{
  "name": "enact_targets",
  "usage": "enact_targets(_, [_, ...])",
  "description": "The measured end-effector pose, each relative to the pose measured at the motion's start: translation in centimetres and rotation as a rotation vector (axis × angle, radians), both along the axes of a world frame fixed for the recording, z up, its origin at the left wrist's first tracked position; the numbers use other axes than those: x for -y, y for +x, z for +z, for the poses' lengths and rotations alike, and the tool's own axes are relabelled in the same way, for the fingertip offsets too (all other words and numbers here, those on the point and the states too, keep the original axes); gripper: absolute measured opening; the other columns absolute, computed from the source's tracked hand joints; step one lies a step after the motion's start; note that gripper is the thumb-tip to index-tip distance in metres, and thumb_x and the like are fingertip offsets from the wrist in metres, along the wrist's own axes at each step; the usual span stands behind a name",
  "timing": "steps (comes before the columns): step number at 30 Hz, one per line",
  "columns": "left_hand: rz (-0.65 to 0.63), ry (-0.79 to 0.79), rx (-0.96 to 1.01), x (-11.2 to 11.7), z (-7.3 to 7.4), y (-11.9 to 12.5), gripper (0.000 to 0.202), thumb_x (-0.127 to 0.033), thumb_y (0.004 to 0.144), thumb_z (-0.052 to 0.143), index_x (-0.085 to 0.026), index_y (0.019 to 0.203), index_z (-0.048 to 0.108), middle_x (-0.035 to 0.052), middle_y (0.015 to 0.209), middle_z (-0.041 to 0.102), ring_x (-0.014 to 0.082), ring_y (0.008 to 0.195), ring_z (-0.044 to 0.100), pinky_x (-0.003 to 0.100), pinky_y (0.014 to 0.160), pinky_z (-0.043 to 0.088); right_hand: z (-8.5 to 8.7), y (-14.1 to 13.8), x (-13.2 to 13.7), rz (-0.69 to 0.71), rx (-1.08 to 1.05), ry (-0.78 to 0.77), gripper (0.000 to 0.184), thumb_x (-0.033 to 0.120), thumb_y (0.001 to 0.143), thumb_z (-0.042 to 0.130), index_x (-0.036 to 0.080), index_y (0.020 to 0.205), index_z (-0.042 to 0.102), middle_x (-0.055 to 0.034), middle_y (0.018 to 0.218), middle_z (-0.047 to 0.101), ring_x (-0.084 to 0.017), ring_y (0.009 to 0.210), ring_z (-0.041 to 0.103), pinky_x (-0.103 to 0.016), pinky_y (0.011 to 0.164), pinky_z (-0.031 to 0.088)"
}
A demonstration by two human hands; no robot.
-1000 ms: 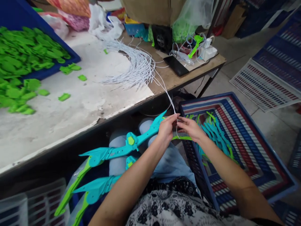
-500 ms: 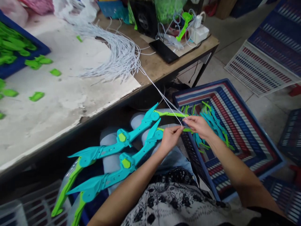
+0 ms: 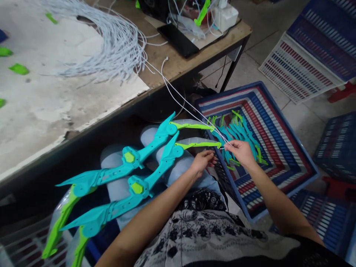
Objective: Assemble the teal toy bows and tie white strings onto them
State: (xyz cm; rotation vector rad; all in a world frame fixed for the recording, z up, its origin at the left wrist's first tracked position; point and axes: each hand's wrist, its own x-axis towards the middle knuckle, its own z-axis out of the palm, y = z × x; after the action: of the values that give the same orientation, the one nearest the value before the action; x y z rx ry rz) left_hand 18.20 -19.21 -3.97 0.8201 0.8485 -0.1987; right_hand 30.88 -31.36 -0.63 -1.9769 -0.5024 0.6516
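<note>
Two long teal and green plastic toy bows lie across my lap, the upper bow [image 3: 130,157] and the lower bow [image 3: 133,189]. My right hand [image 3: 241,152] pinches a thin white string [image 3: 178,97] near the lower bow's green tip [image 3: 200,144]. The string runs up to a bundle of white strings [image 3: 111,48] on the table. My left hand [image 3: 203,163] is curled just below that green tip, with fingers partly closed; I cannot make out whether it holds the string.
A blue, red and white striped basket [image 3: 278,122] on the floor at my right holds several finished teal bows [image 3: 239,133]. The table [image 3: 69,104] ahead carries green plastic pieces [image 3: 19,68], a black phone [image 3: 178,40] and a white charger. More crates stand on the floor at right.
The view has tilted down and right. Both hands moved right and lower along the bows, and the second bow has come fully into view beside the first. The string now stretches longer from the table.
</note>
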Motion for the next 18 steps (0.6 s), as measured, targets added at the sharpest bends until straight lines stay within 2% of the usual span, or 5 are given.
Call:
enact_targets(5, [0.033,-0.035,0.011,-0.4,-0.4,1.4,0.015,-0.012,0.087,0.056,-0.01,0.1,0.063,0.0016,0.065,0.064,0.0088,0.053,0.059,0.019,0.052,0.046,-1.5,-0.6,-0.5,-0.012,0.105,-0.015,0.031,0.047,0.074,0.062,0.017,0.071,0.069,-0.0027,0.065,0.068,-0.016,0.059,0.059,-0.025,0.057,0.042])
enact_targets(9, [0.045,-0.029,0.027,-0.4,-0.5,1.9,0.011,-0.009,0.088,0.053,-0.009,0.089,0.064,0.0027,0.065,0.065,0.0089,0.052,0.06,0.019,0.052,0.046,-2.1,-0.6,-0.7,0.04,0.232,-0.049,0.031,0.045,0.079,0.059,0.017,0.075,0.071,-0.0035,0.066,0.07,-0.016,0.059,0.06,-0.025,0.057,0.043])
enact_targets(14, [0.036,-0.06,0.072,-0.1,-1.0,2.4,0.021,-0.006,0.09,0.047,-0.009,0.077,0.062,0.004,0.064,0.066,0.0086,0.051,0.059,0.019,0.052,0.046,-2.3,-1.0,-0.9,0.125,0.424,-0.046,0.024,0.037,0.083,0.058,0.02,0.078,0.073,-0.0046,0.077,0.073,-0.017,0.064,0.062,-0.027,0.062,0.045])
enact_targets(18, [0.014,-0.098,0.127,-0.1,-1.4,2.7,0.014,-0.01,0.087,0.056,-0.008,0.076,0.063,0.0036,0.063,0.065,0.0081,0.054,0.06,0.019,0.057,0.049,-3.0,-0.9,-0.7,0.146,0.371,0.014,0.023,0.036,0.083,0.058,0.02,0.082,0.074,-0.0048,0.079,0.071,-0.016,0.068,0.062,-0.026,0.063,0.045])
